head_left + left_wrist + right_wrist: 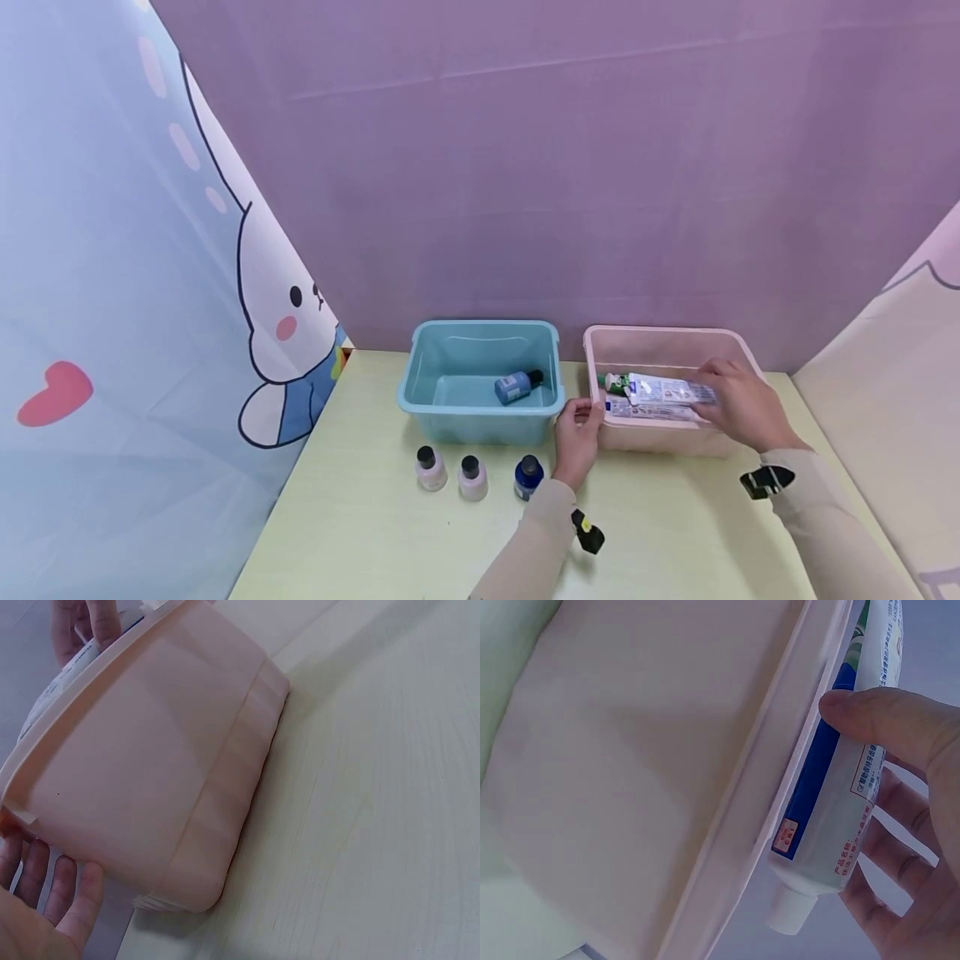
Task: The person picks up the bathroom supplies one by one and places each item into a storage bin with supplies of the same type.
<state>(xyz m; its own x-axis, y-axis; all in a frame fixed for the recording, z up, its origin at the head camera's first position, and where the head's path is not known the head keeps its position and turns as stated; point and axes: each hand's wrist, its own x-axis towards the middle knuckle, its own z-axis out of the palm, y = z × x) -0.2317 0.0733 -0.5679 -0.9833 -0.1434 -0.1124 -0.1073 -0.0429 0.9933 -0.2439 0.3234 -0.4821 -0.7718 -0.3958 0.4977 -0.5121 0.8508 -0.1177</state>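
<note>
My right hand [738,404] reaches over the pink bin [660,437] and grips a toothpaste tube [667,390]. In the right wrist view the thumb presses the blue-and-white tube [821,817], its white cap pointing down, beside the bin's rim. Under it in the bin lies another white tube [648,411], and a green-capped item [617,383] shows at the left. My left hand [576,442] holds the pink bin's front left corner. The left wrist view has those fingers [64,889] bent against the wall below the rim.
Left of the pink bin stands a teal bin [480,427] with a blue bottle [514,387] lying inside. Two pale bottles with black caps, one pale bottle [431,471] and another pale bottle [472,481], stand in front, with a dark blue bottle [528,477] near my left wrist.
</note>
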